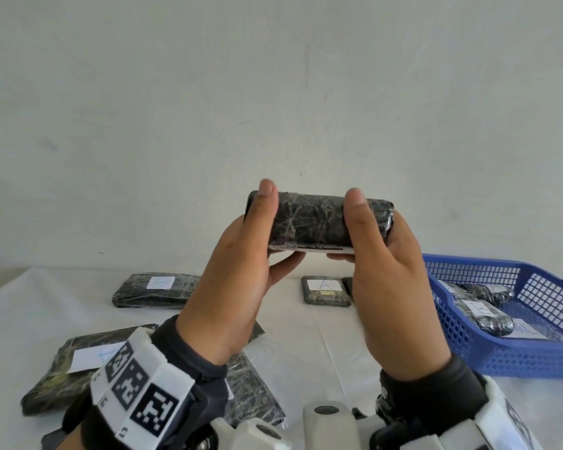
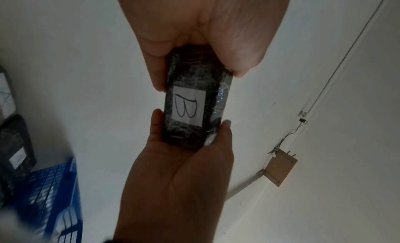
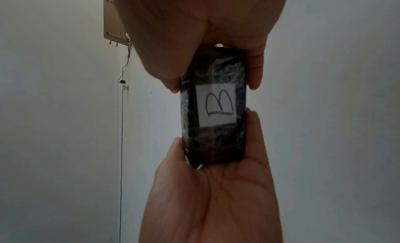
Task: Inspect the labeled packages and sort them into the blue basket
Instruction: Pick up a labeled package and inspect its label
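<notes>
I hold one black plastic-wrapped package (image 1: 316, 222) lengthwise in the air above the table. My left hand (image 1: 241, 261) grips its left end, thumb on the near face and fingers underneath. My right hand (image 1: 381, 271) grips the right end the same way. The package's white label (image 2: 187, 108) reads "B" and faces away from my head; the label (image 3: 218, 106) also shows in the right wrist view. The blue basket (image 1: 488, 362) stands on the table at the right, below my right hand, with several wrapped packages (image 1: 488, 316) inside.
Other black packages lie on the white tablecloth: one labelled "A" (image 1: 325, 290) behind my hands, one at the back left (image 1: 156, 289), one at the near left (image 1: 78, 362), and one under my left wrist (image 1: 251, 394). A plain white wall stands right behind the table.
</notes>
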